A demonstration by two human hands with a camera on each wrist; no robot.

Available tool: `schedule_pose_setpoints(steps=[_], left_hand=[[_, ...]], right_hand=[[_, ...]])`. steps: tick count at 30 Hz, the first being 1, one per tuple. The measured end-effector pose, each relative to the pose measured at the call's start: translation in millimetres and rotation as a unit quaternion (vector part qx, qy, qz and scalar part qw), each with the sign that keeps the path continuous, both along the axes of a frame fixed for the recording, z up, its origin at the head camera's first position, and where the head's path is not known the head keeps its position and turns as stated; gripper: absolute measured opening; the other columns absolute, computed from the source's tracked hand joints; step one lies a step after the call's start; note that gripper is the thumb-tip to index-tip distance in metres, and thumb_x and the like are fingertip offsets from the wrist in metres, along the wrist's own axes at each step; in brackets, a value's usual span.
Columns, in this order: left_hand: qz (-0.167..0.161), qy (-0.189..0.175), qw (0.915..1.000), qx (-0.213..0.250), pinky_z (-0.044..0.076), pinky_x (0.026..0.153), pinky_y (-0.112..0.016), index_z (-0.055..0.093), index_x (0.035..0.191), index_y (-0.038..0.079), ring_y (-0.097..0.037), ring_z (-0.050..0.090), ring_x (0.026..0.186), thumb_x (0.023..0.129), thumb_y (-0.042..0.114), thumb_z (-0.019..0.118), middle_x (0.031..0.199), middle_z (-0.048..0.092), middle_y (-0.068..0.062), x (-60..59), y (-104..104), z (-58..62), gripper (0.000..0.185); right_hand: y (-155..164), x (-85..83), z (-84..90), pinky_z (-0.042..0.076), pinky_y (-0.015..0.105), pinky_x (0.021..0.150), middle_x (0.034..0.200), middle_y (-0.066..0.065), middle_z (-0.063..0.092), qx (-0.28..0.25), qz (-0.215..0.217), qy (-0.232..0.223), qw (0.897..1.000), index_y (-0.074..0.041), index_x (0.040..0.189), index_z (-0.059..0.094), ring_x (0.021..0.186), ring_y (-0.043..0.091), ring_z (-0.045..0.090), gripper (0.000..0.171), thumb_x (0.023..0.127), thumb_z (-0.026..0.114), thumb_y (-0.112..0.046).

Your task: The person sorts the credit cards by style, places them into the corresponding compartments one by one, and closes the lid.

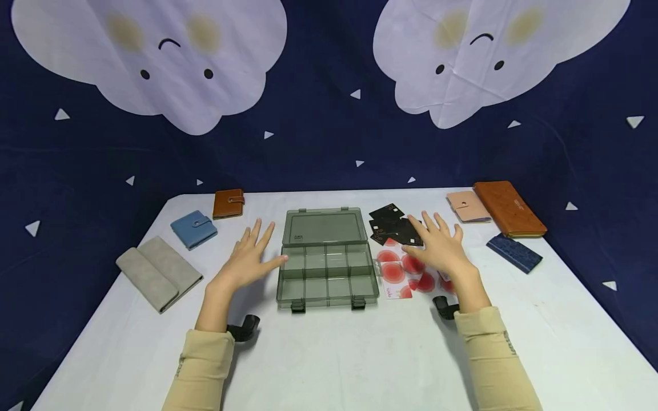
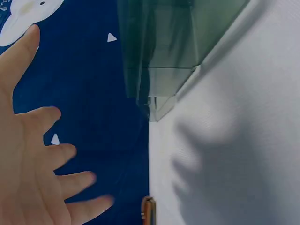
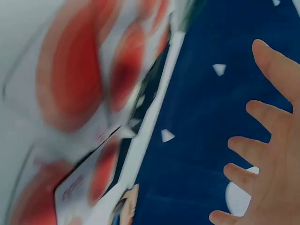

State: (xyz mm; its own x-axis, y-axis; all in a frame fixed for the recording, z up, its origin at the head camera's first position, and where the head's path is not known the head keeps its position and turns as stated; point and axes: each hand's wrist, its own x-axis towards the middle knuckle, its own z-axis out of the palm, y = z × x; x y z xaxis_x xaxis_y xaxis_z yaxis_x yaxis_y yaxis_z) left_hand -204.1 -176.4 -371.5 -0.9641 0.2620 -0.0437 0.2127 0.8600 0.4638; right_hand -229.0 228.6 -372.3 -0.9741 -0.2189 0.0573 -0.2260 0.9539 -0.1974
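Note:
Fingers spread, my left hand [image 1: 245, 261] hovers above the table just left of a see-through green-grey compartment box [image 1: 327, 283]. That box lies with its lid [image 1: 324, 227] swung back, and its compartments look bare. My right hand [image 1: 441, 246] is also spread and holds nothing, above several red-and-white cards [image 1: 393, 272] right of the box. Behind these lie several black cards [image 1: 386, 212]. In the left wrist view the box wall [image 2: 173, 79] is beyond the hand [image 2: 33, 173]; the right wrist view shows blurred red-patterned cards [image 3: 75, 65] apart from the hand [image 3: 276, 154].
On the left lie a grey wallet [image 1: 159, 274], a blue wallet [image 1: 193, 229] and a brown wallet [image 1: 228, 204]. To the right are a pink wallet [image 1: 468, 206], a large brown wallet [image 1: 509, 208] and a dark blue wallet [image 1: 514, 252]. A dark cloth [image 1: 329, 142] hangs behind the table.

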Motion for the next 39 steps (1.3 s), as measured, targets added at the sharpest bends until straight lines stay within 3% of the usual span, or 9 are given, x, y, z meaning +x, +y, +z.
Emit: schedule_pose_setpoints(steps=[4, 7, 9, 11, 16, 20, 26, 34, 39], left_hand=[[-0.005, -0.06, 0.9948, 0.082, 0.015, 0.106, -0.066, 0.001, 0.15, 0.016, -0.045, 0.008, 0.136, 0.088, 0.054, 0.05, 0.153, -0.001, -0.019, -4.0, -2.2, -7.5, 0.088], [-0.006, -0.124, 0.9814, 0.146, 0.029, 0.105, -0.057, 0.001, 0.15, 0.015, -0.039, 0.044, 0.121, 0.09, 0.05, 0.051, 0.152, 0.012, -0.021, -7.3, -4.1, -15.4, 0.085], [-0.007, -0.172, 0.966, 0.193, 0.041, 0.098, -0.049, 0.001, 0.15, 0.015, -0.033, 0.058, 0.099, 0.091, 0.047, 0.051, 0.151, 0.016, -0.022, -9.5, -5.6, -21.4, 0.084], [-0.007, -0.218, 0.945, 0.244, 0.05, 0.086, -0.043, 0.0, 0.15, 0.017, -0.026, 0.061, 0.08, 0.092, 0.043, 0.052, 0.149, 0.018, -0.023, -10.9, -7.4, -26.7, 0.083], [-0.037, -0.274, 0.9011, 0.334, 0.056, 0.077, -0.042, 0.0, 0.15, 0.014, -0.026, 0.059, 0.091, 0.091, 0.023, 0.058, 0.146, 0.015, -0.029, -14.3, -12.4, -37.5, 0.083], [-0.055, -0.293, 0.8815, 0.366, 0.054, 0.081, -0.045, 0.001, 0.15, 0.014, -0.033, 0.057, 0.1, 0.086, 0.01, 0.063, 0.146, 0.01, -0.029, -16.7, -16.3, -42.0, 0.089], [-0.063, -0.309, 0.8678, 0.384, 0.052, 0.084, -0.049, -0.001, 0.15, 0.015, -0.025, 0.06, 0.092, 0.083, 0.002, 0.063, 0.148, 0.005, -0.027, -16.2, -18.2, -42.8, 0.094], [-0.067, -0.315, 0.8618, 0.392, 0.052, 0.085, -0.049, -0.002, 0.15, 0.016, -0.021, 0.06, 0.089, 0.084, 0.002, 0.063, 0.149, 0.001, -0.026, -14.8, -18.6, -42.2, 0.095], [-0.068, -0.325, 0.8539, 0.401, 0.051, 0.086, -0.05, -0.004, 0.15, 0.019, -0.019, 0.058, 0.089, 0.085, 0.001, 0.062, 0.15, -0.002, -0.024, -14.5, -19.8, -44.0, 0.095]], right_hand=[[13.7, -17.2, -4.6, 0.004, 0.074, 0.098, 0.15, 0.024, 0.015, -0.011, 0.002, -0.042, 0.999, -0.012, 0.147, 0.022, 0.135, 0.046, 0.008, 0.076, 0.088, 0.055, -0.044], [21.7, -31.8, -6.4, 0.01, 0.074, 0.096, 0.149, 0.025, 0.015, -0.041, 0.012, -0.081, 0.996, -0.01, 0.147, 0.021, 0.133, 0.048, 0.009, 0.075, 0.087, 0.057, -0.039], [25.3, -42.0, -6.8, 0.013, 0.073, 0.094, 0.149, 0.026, 0.017, -0.064, 0.021, -0.108, 0.992, -0.009, 0.147, 0.022, 0.132, 0.049, 0.012, 0.075, 0.087, 0.058, -0.035], [27.1, -51.8, -7.2, 0.016, 0.073, 0.094, 0.148, 0.027, 0.02, -0.079, 0.029, -0.133, 0.987, -0.007, 0.147, 0.022, 0.131, 0.05, 0.016, 0.074, 0.086, 0.059, -0.031], [28.5, -73.1, -8.7, 0.016, 0.069, 0.102, 0.146, 0.029, 0.022, -0.102, 0.04, -0.198, 0.974, -0.003, 0.146, 0.019, 0.13, 0.049, 0.022, 0.077, 0.084, 0.06, -0.022], [27.2, -82.6, -10.3, 0.017, 0.061, 0.108, 0.147, 0.029, 0.017, -0.127, 0.039, -0.243, 0.961, 0.0, 0.146, 0.015, 0.133, 0.046, 0.018, 0.081, 0.082, 0.061, -0.013], [25.5, -90.8, -12.9, 0.014, 0.061, 0.109, 0.148, 0.029, 0.012, -0.136, 0.025, -0.284, 0.949, -0.002, 0.147, 0.011, 0.133, 0.045, 0.016, 0.086, 0.078, 0.063, -0.005], [23.6, -95.2, -11.7, 0.022, 0.066, 0.103, 0.141, 0.032, 0.025, -0.052, 0.023, -0.233, 0.971, -0.002, 0.145, 0.021, 0.125, 0.047, 0.024, 0.087, 0.073, 0.069, -0.008], [23.2, -95.4, -11.4, 0.025, 0.068, 0.097, 0.131, 0.03, 0.03, -0.036, 0.006, -0.201, 0.979, -0.004, 0.142, 0.031, 0.118, 0.046, 0.028, 0.087, 0.068, 0.076, -0.013]])
